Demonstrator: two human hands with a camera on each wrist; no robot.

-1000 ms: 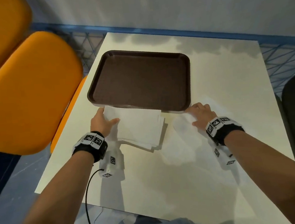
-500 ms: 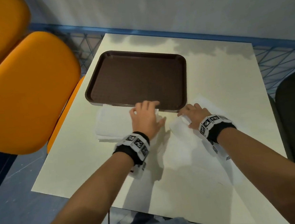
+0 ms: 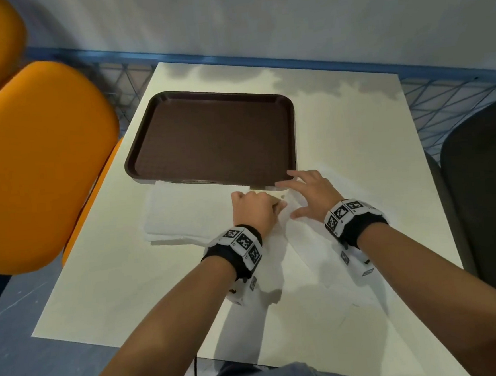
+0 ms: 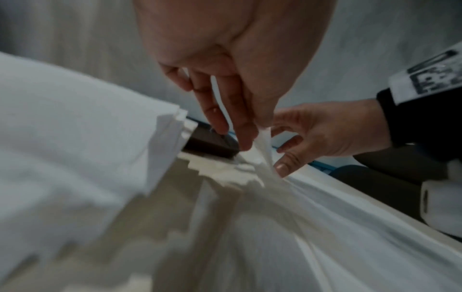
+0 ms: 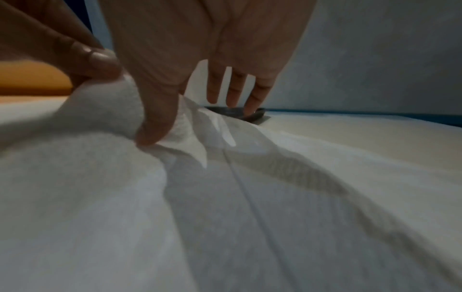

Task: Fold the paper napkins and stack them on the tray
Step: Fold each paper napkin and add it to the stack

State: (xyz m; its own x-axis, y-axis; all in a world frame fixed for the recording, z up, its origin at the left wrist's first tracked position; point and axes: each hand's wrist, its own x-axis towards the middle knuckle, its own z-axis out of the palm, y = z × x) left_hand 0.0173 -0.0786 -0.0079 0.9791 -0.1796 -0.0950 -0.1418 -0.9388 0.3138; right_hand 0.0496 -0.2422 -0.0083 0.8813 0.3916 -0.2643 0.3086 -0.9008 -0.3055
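Note:
A dark brown tray [image 3: 213,143] lies empty on the pale table. Against its near edge sits a stack of white paper napkins [image 3: 189,216] [image 4: 87,128]. To the right of the stack one napkin [image 3: 311,251] [image 5: 225,217] is spread out on the table. My left hand [image 3: 277,204] [image 4: 247,138] pinches this napkin's far left corner and lifts it a little. My right hand [image 3: 300,195] [image 5: 190,118] rests just beside it with straight, spread fingers. Its thumb presses the napkin and its fingertips reach the tray's near right corner [image 5: 235,113].
Orange chairs [image 3: 40,162] stand close along the table's left side and a dark chair [image 3: 484,187] on the right. A wall with a blue rail [image 3: 260,59] runs behind the table. Bare tabletop [image 3: 130,286] lies in front of the stack.
My left hand left the stack's left end, crossed over it to the right and took hold of the spread napkin's corner. My right hand shifted slightly left along the tray's edge.

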